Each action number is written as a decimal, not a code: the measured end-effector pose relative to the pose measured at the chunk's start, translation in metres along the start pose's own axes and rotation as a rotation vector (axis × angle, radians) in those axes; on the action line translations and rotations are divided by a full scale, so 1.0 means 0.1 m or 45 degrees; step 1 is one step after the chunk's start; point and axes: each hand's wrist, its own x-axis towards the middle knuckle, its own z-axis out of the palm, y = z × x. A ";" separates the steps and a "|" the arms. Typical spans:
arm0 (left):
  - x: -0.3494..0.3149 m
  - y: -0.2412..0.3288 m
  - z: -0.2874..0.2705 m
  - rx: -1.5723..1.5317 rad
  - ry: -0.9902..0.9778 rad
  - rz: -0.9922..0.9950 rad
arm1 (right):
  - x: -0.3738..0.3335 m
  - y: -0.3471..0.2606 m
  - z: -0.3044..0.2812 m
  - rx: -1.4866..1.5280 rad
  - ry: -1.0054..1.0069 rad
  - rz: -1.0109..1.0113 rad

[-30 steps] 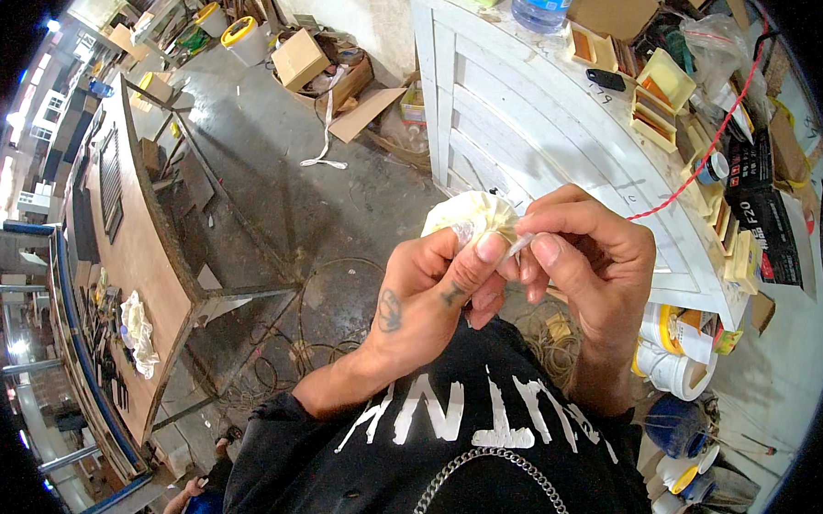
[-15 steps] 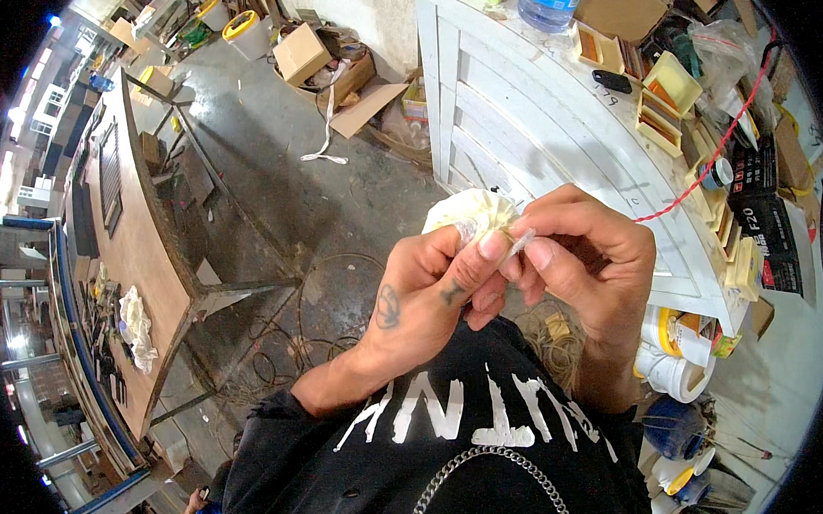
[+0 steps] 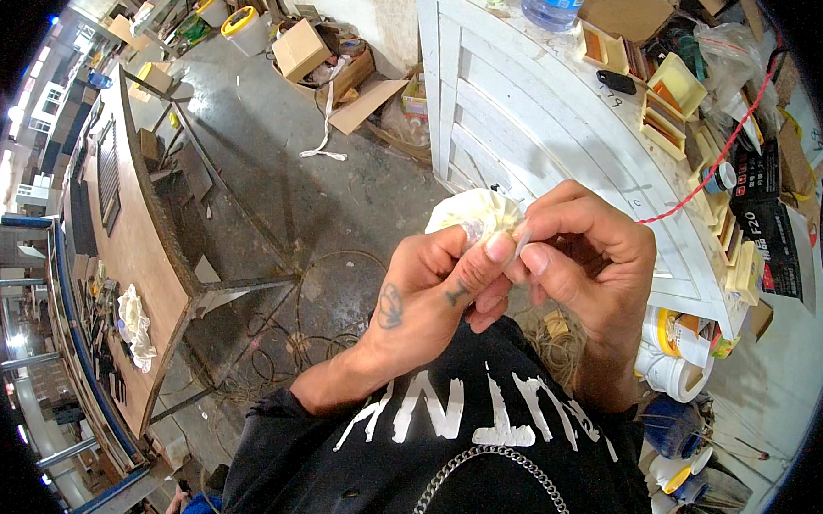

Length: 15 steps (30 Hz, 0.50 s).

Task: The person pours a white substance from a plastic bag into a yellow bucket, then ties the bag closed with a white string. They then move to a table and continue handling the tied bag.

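In front of my chest, my left hand (image 3: 427, 288) grips the gathered neck of a round, pleated bundle of pale yellow cloth (image 3: 472, 208). Its puffed side faces away from me, and a bit of clear film shows by my left thumb. My right hand (image 3: 590, 249) pinches a thin translucent strip (image 3: 521, 241) between thumb and forefinger, right beside that neck. The two hands nearly touch, and their curled fingers hide the underside of the bundle. What the strip is attached to cannot be made out.
A white panelled piece (image 3: 525, 123) lies beyond my hands, with yellow trays (image 3: 663, 127) and a water bottle (image 3: 552, 1) on its edge. A red cord (image 3: 702, 185) crosses it. Left stands a wooden-topped table (image 3: 149, 250) holding crumpled cloth (image 3: 135, 329). Cables (image 3: 291, 345) coil on the floor.
The strip in my right fingers now stands more upright and looks narrower. The bundle and both hands stay almost in place. At the lower left, another person in blue has shifted.
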 end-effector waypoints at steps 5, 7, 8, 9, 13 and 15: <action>0.00 0.02 0.00 0.040 0.021 -0.015 | 0.03 0.00 -0.01 -0.087 -0.014 -0.019; 0.01 0.01 -0.02 0.072 0.024 -0.012 | 0.06 0.02 0.01 -0.142 -0.008 -0.077; 0.01 0.02 -0.02 0.081 0.022 -0.006 | 0.07 0.03 0.01 -0.169 -0.006 -0.106; 0.02 0.02 -0.02 0.090 0.022 0.001 | 0.09 0.01 0.02 -0.200 -0.014 -0.099; 0.01 0.04 -0.02 0.091 0.034 0.001 | 0.14 -0.06 0.01 -0.289 -0.072 -0.081; 0.01 0.03 -0.03 0.141 0.051 -0.006 | 0.16 -0.05 -0.01 -0.306 -0.110 -0.086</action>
